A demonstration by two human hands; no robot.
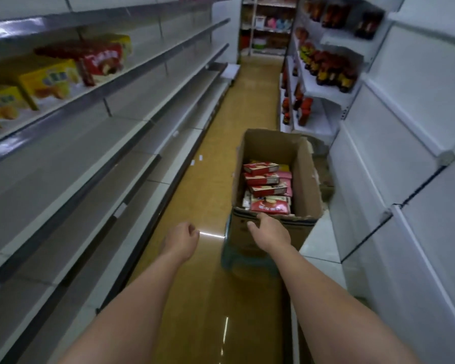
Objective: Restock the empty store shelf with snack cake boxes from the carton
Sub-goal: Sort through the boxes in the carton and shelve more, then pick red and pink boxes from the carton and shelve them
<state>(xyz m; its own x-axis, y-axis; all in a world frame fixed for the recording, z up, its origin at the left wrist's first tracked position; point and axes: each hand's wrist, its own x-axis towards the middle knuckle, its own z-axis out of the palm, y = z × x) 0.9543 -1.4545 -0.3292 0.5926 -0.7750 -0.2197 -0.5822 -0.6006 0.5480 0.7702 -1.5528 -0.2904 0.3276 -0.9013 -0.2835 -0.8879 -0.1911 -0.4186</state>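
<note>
Several red snack cake boxes [263, 179] lie stacked inside the open carton [304, 177], just beyond the fingertips of the right hand [269, 231]. That hand rests on the carton's near rim, fingers curled over the edge toward the boxes and thumb spread against the outer cardboard wall; it grips the rim and holds no box. A red snack packet [269, 206] sits directly ahead of those fingers, nearest them. The left hand [183, 239] hangs in the air to the left of the carton, well apart from it, fingers loosely curled around nothing. Under the right hand, the carton stands on a low green stool [243, 260] on the glossy yellow floor [213, 179]. Left of the left hand's fingers run long grey shelves [90, 153], mostly bare; far above and left of them, one upper shelf carries yellow boxes [47, 81] and red boxes [103, 61] side by side. Right of the right hand rises white shelving [405, 153], and beyond the carton stand rows of dark bottles [331, 69] with red and yellow labels.
</note>
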